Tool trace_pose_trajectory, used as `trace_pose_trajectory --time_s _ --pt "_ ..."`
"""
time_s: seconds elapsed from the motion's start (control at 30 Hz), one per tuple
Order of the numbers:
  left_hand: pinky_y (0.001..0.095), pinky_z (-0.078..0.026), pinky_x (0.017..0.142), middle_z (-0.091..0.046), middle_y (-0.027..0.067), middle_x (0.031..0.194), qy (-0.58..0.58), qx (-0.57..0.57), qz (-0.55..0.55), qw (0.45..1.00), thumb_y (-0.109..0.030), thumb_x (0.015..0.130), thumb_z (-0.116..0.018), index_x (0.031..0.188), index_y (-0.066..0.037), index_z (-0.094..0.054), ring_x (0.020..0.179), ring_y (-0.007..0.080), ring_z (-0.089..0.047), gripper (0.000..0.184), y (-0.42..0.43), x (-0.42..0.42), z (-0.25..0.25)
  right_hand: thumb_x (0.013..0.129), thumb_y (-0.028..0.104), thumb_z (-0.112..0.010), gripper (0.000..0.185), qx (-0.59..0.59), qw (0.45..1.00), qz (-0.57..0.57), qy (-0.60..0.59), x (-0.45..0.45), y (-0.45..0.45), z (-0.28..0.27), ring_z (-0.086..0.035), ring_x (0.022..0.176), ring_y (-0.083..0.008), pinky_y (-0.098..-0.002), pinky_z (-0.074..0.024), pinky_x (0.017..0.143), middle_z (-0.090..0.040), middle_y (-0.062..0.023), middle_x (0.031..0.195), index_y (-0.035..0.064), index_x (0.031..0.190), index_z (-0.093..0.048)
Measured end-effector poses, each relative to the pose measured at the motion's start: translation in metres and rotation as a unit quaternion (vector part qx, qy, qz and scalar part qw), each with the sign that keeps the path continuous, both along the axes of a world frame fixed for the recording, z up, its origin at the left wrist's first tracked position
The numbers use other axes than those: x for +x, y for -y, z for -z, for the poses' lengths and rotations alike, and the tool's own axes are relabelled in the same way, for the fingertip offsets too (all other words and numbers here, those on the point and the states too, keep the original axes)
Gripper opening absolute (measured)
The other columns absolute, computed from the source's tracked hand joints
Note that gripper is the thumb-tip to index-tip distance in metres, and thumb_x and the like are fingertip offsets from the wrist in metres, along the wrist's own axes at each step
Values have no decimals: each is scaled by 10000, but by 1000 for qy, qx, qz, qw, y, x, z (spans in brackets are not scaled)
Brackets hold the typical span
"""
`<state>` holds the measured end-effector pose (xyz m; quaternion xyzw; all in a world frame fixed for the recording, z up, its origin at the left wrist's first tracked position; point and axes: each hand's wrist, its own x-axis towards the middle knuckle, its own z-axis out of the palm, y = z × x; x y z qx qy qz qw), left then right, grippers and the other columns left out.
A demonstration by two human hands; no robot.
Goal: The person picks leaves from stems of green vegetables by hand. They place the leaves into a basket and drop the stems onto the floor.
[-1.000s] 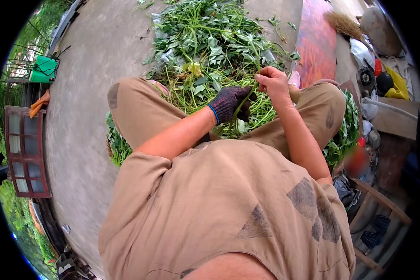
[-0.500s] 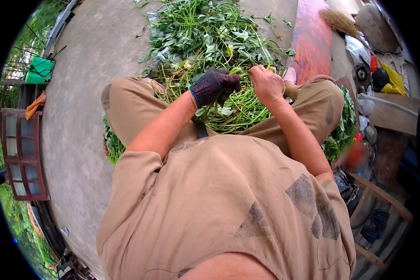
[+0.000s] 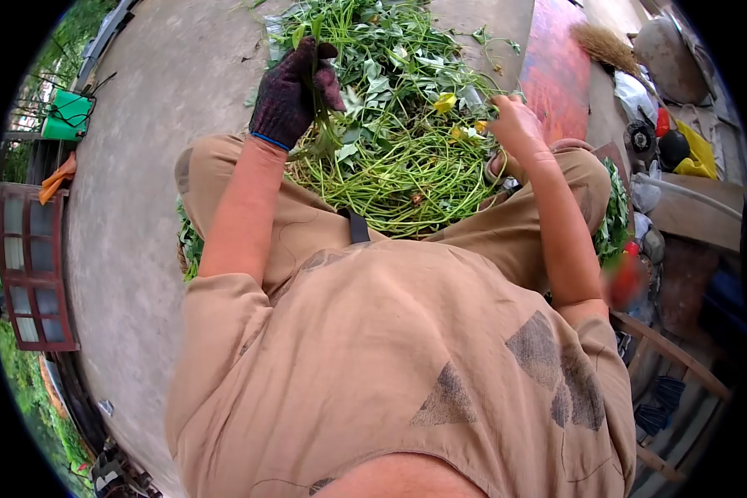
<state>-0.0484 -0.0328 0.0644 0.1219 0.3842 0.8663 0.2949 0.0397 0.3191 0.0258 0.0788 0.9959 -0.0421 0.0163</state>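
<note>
My left hand (image 3: 290, 95), in a dark knitted glove with a blue cuff, is closed round a few green leafy stems (image 3: 324, 124) that hang below it, over the left side of the plant heap. My bare right hand (image 3: 516, 127) is at the heap's right edge, its fingers bent together; whatever they hold, if anything, is too small to make out. Between my legs lies a tangle of long green stems (image 3: 407, 195). Beyond it are leafy cut vines (image 3: 390, 62) with a few yellow leaves (image 3: 445, 103).
More leafy greens (image 3: 612, 216) lie beside my right knee. A reddish board (image 3: 556, 66) and a straw broom (image 3: 603, 45) are at the upper right. Bags and a wooden frame (image 3: 676, 355) stand on the right. A framed window panel (image 3: 36, 266) is on the far left.
My left hand has moved up and to the left with the stems. My right hand has moved to the right, away from it. The hands are now far apart.
</note>
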Motion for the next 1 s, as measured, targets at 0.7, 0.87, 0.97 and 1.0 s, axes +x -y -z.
trace_pose_trajectory --time_s 0.7,0.87,0.97,1.0 --pt "379 -387 575 -413 11 578 143 -28 -68 987 -422 928 -562 730 -114 -560 539 205 -438 366 25 -94 33 862 419 -621 377 -562 823 -28 82 -91 158 83 -635 753 -214 -330 -495 725 -688 -82 819 65 947 -719" --pt "333 -402 475 -437 -14 557 149 -281 -230 920 -353 891 -638 817 -74 -631 438 150 -403 288 29 -126 36 808 338 -629 293 -190 968 51 154 -154 80 156 -645 961 -294 -413 -495 827 -695 -105 1007 166 1031 -710" --pt "284 -423 424 -490 -11 569 105 -373 -215 896 -294 872 -663 872 -33 -671 431 107 -435 261 18 -129 40 829 194 -536 259 -100 987 -24 127 -188 69 184 -593 1038 -343 -437 -457 885 -623 -125 1114 189 1029 -701" --pt "273 -407 414 -497 -8 565 95 -377 -198 900 -295 861 -675 830 -33 -679 426 101 -431 264 17 -132 43 833 181 -528 276 -70 989 -46 120 -199 71 192 -569 1062 -342 -435 -440 899 -591 -120 1143 206 1058 -686"
